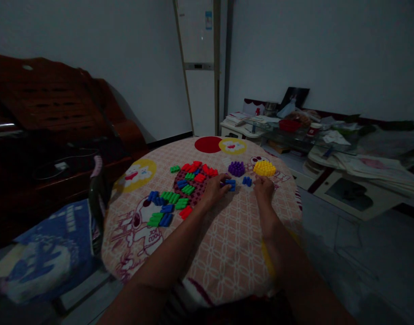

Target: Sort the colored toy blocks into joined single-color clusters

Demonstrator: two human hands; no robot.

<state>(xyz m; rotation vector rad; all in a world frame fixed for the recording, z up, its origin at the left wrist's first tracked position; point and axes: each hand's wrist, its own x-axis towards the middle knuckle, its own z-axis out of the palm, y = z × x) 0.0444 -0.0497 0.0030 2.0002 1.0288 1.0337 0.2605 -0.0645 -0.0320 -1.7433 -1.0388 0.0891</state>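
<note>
My left hand rests on the tablecloth with thumb and fingers closed about a blue toy block piece. To its right, my right hand has its fingers curled together beside a smaller blue piece; whatever they may hold is hidden. Just beyond my hands sit a bunch of purple pieces and a bunch of yellow pieces. Left of my left hand lie several loose pieces, among them green ones, blue ones and red ones.
A patterned cloth covers the round table. At the left are a wooden bench and a chair with a blue cover. A cluttered low cabinet stands right, and a tall white unit fills the corner.
</note>
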